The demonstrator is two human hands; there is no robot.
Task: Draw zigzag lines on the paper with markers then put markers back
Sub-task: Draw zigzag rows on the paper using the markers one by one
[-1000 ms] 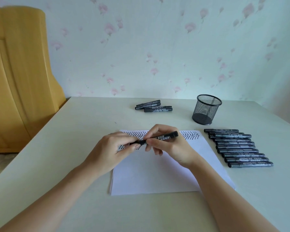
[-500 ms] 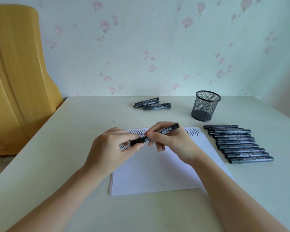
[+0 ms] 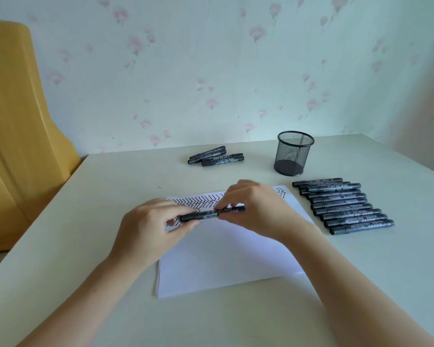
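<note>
Both hands hold one black marker (image 3: 211,214) level above the white paper (image 3: 226,256). My left hand (image 3: 150,229) pinches its left end, where the cap is, and my right hand (image 3: 256,209) pinches the barrel on the right. The marker looks capped. Black zigzag lines (image 3: 198,202) run along the paper's far edge, partly hidden by my hands. A row of several black markers (image 3: 341,205) lies right of the paper. A small pile of three markers (image 3: 216,156) lies at the back of the table.
A black mesh pen cup (image 3: 293,152) stands behind the marker row, with no markers showing in it. The pale table (image 3: 85,221) reaches a flowered wall at the back. A yellow wooden chair back (image 3: 18,126) stands to the left.
The marker has tipped from slanted to level. My hands have drawn together along it, and the cap end now sits flush with the barrel.
</note>
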